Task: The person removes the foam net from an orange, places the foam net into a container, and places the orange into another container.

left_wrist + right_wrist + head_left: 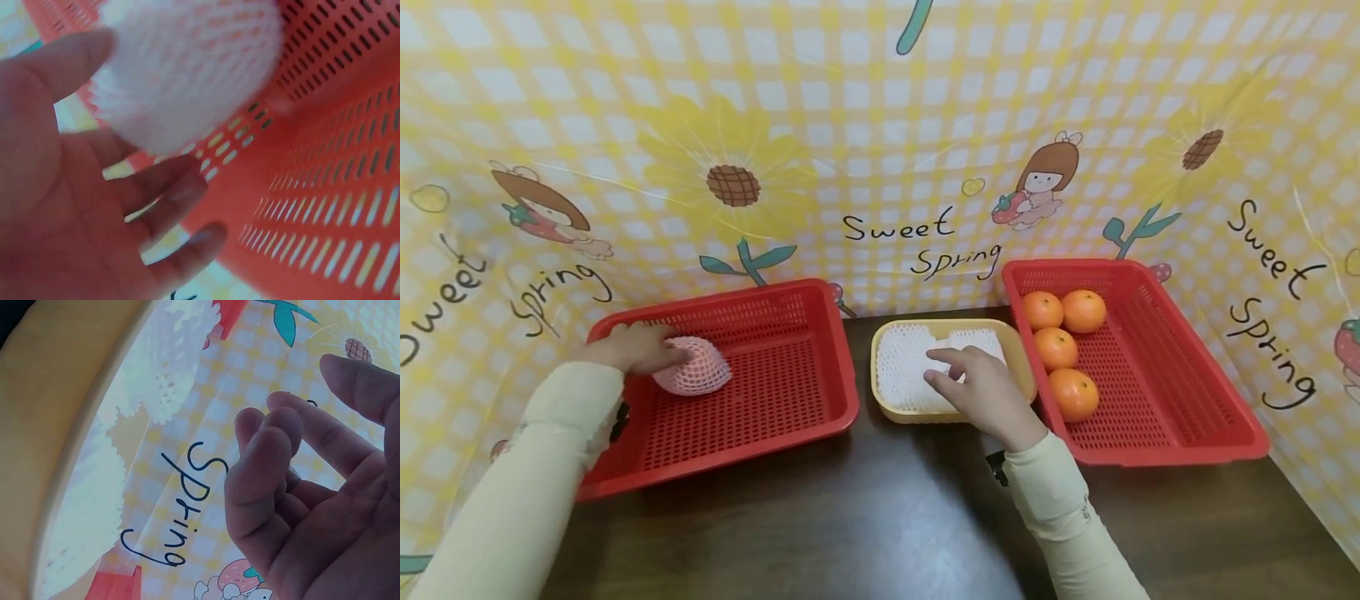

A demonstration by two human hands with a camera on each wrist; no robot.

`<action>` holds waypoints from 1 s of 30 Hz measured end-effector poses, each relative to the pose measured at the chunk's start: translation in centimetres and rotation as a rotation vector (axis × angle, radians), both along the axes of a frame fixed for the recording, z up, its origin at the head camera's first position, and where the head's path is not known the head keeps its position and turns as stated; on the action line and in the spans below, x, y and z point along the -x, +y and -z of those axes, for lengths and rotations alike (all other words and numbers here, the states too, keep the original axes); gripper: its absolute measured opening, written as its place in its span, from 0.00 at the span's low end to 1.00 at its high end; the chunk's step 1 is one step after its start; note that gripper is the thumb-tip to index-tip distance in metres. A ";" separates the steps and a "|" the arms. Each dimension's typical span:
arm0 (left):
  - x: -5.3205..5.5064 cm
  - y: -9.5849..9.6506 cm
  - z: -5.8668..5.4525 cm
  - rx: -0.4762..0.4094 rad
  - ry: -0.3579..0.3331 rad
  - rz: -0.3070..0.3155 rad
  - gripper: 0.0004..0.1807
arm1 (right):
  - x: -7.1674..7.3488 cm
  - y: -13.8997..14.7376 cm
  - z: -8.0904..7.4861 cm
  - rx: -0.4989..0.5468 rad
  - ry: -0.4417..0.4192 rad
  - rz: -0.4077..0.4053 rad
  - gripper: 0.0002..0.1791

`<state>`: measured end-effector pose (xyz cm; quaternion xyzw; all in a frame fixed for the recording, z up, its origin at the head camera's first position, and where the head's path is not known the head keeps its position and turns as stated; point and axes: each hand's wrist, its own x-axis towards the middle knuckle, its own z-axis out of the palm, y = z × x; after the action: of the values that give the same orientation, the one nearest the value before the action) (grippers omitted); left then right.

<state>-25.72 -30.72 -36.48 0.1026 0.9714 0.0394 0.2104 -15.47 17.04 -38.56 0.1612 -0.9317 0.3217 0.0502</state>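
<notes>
A rounded thing in a white foam fruit net (696, 368) lies in the left red basket (842, 367), with a pinkish orange tint showing through the mesh. My left hand (638, 348) reaches over the basket's left side, fingertips right at the net. The left wrist view shows that thumb (75, 59) beside the net and the other fingers spread apart. Over the yellow basket (955, 322) hovers my right hand (981, 387), fingers loosely bent and holding nothing. Flat white foam nets (904, 375) lie in that basket beneath it.
At the right stands another red basket (1195, 375), with several oranges (1073, 395) along its left side. All the baskets sit on a dark wooden table (850, 517). A yellow checked cloth (865, 125) hangs behind and at both sides.
</notes>
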 end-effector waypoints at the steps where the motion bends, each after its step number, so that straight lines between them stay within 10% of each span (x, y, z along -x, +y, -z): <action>1: 0.0 0.2 0.1 0.002 -0.009 -0.006 0.39 | -0.1 -0.1 0.0 0.002 0.001 -0.007 0.21; 8: 0.0 2.2 1.7 -0.127 -0.153 -0.110 0.57 | -0.5 -0.3 -0.3 -0.001 0.004 -0.021 0.21; 19: 0.7 3.5 3.8 -0.118 0.012 -0.049 0.62 | -0.9 -0.7 -0.3 0.007 -0.014 -0.026 0.19; 24: -0.5 3.5 1.4 -0.293 0.057 -0.002 0.62 | -1.1 -0.6 -0.3 0.029 -0.013 -0.025 0.20; 30: -4.6 5.6 -2.7 -0.508 0.143 0.063 0.51 | -1.5 -1.5 -0.2 0.155 0.006 -0.099 0.16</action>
<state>-21.13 -25.09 -33.79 0.1851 0.9391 0.2679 0.1096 -13.95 15.55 -38.41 0.2035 -0.8947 0.3945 0.0494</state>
